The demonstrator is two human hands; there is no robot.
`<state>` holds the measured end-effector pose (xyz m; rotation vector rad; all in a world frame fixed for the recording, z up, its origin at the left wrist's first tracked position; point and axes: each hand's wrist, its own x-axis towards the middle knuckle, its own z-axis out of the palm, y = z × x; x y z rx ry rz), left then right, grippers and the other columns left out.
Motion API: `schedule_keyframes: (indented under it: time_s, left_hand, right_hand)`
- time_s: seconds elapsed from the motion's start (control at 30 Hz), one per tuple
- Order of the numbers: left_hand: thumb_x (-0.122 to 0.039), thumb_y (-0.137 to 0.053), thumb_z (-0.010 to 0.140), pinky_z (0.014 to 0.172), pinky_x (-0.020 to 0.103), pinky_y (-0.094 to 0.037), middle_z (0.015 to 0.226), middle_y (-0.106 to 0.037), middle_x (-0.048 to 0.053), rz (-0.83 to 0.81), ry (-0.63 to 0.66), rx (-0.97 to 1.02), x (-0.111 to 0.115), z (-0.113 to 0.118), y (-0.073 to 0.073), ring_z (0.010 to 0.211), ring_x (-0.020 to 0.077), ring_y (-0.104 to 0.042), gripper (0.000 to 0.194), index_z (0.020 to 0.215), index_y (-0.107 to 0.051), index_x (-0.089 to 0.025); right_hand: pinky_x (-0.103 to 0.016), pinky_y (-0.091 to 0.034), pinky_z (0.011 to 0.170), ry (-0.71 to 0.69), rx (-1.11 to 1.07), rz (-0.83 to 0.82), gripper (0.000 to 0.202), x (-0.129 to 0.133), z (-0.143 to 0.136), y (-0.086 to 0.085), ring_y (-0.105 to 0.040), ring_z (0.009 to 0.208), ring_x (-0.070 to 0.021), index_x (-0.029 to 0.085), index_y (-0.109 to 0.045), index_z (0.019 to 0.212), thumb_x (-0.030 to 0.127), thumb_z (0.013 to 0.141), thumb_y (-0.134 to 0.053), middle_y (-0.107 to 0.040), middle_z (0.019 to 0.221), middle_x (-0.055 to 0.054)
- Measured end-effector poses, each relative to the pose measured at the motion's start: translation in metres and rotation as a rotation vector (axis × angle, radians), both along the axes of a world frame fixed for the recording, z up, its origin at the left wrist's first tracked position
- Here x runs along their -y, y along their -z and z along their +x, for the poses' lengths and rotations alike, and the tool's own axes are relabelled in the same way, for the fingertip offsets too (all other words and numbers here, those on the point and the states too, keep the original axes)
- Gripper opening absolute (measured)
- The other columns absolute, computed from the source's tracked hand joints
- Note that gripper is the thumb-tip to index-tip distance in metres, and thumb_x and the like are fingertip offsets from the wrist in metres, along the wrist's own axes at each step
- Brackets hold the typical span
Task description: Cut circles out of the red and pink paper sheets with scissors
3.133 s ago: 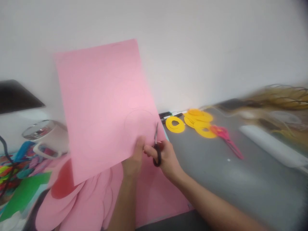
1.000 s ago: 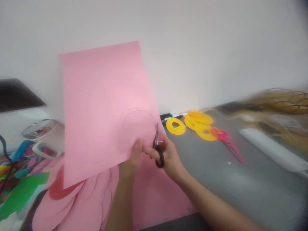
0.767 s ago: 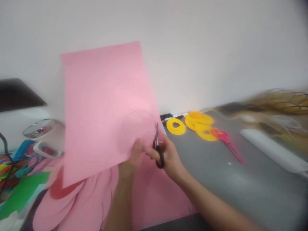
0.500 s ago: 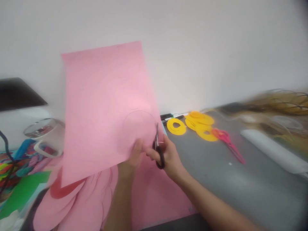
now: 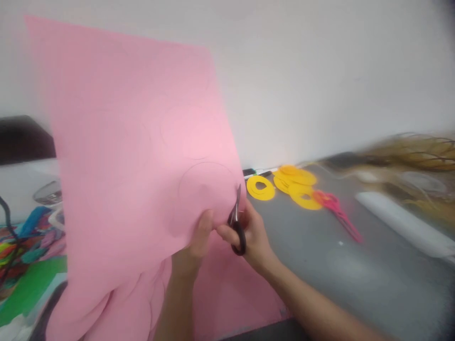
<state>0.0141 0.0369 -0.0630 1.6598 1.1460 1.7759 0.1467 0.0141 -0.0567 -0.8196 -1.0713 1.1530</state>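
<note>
A large sheet of pink paper (image 5: 131, 128) with circles drawn on it stands tilted up in front of me. My left hand (image 5: 199, 239) pinches its lower edge, thumb on the near face and fingers hidden behind. In my right hand (image 5: 254, 237) is a pair of black-handled scissors (image 5: 238, 222), whose blades point up at the right edge of the sheet beside a drawn circle. Below, cut pink paper ovals (image 5: 124, 310) lie in a pile, partly covered by the sheet. Another pink sheet (image 5: 234, 293) lies flat under my hands.
Yellow paper rings (image 5: 261, 188) and pink scissors (image 5: 339, 215) lie on the grey table (image 5: 316, 265). A white roll-like object (image 5: 408, 222) is at the right. Colourful yarn-like bundles (image 5: 35, 232) and a green sheet (image 5: 37, 286) are at the left, and a white wall (image 5: 320, 85) stands behind.
The pink sheet has swung wider and closer, its upper left corner moving up and left, covering more of the pile. The right hand and scissors have shifted slightly right and down.
</note>
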Motion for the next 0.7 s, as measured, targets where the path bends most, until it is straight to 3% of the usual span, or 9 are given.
schedule_keyframes:
  time_s: [0.1,0.4,0.7]
  left_hand:
    - [-0.03,-0.076,0.076,0.111,0.048,-0.044,0.124,-0.068,0.006,0.15,-0.08,-0.13,-0.0028,-0.0076,-0.0015,0.132,0.0314,-0.05,0.039,0.114,-0.069,-0.025]
    - [-0.035,-0.073,0.079,0.108,0.05,-0.046,0.123,-0.068,0.009,-0.059,0.064,0.041,-0.0012,-0.0064,-0.0068,0.13,0.0317,-0.052,0.043,0.12,-0.066,-0.025]
    - [-0.033,-0.077,0.076,0.107,0.049,-0.047,0.121,-0.069,0.009,-0.108,0.074,0.074,-0.0044,-0.0084,-0.0032,0.13,0.0319,-0.052,0.042,0.116,-0.069,-0.024]
  right_hand:
    - [-0.023,-0.043,0.051,0.014,0.033,0.043,0.039,0.0011,-0.0003,-0.0002,-0.049,0.057,-0.0109,0.023,-0.047,0.085,0.03,0.069,-0.082,-0.055,0.066,0.006]
    - [-0.022,-0.042,0.049,-0.019,0.017,0.029,0.046,0.001,-0.0022,-0.0008,-0.048,0.057,-0.011,0.024,-0.05,0.09,0.033,0.065,-0.086,-0.053,0.065,0.007]
    - [-0.026,-0.043,0.053,-0.063,0.046,0.006,0.047,0.0003,0.0011,0.0006,-0.05,0.059,-0.0139,0.025,-0.05,0.099,0.045,0.071,-0.082,-0.055,0.068,0.005]
